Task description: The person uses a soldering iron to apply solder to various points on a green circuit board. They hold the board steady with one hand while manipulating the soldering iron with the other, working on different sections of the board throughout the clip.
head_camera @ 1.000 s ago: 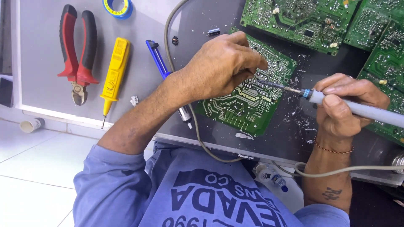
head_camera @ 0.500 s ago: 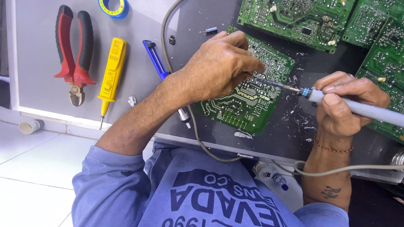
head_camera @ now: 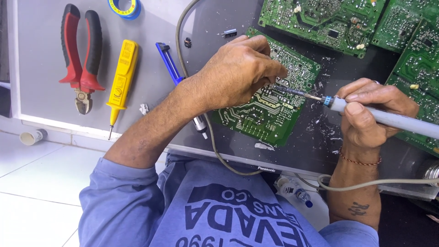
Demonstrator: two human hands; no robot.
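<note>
My left hand rests over a green circuit board lying on a dark panel, its fingertips pinched together at the board's middle. Whatever they pinch is hidden. My right hand grips the grey handle of a soldering iron. The iron's metal tip points left and reaches the board right under my left fingertips. A grey cable runs past my right wrist.
Red-handled pliers, a yellow tester screwdriver, a blue desoldering pump and a tape roll lie at the left. More green boards sit at the top right. A small bottle lies by my lap, above white floor tiles.
Both hands stay at the same spot on the board, with the iron's tip kept under my left fingers. Only the view has shifted slightly.
</note>
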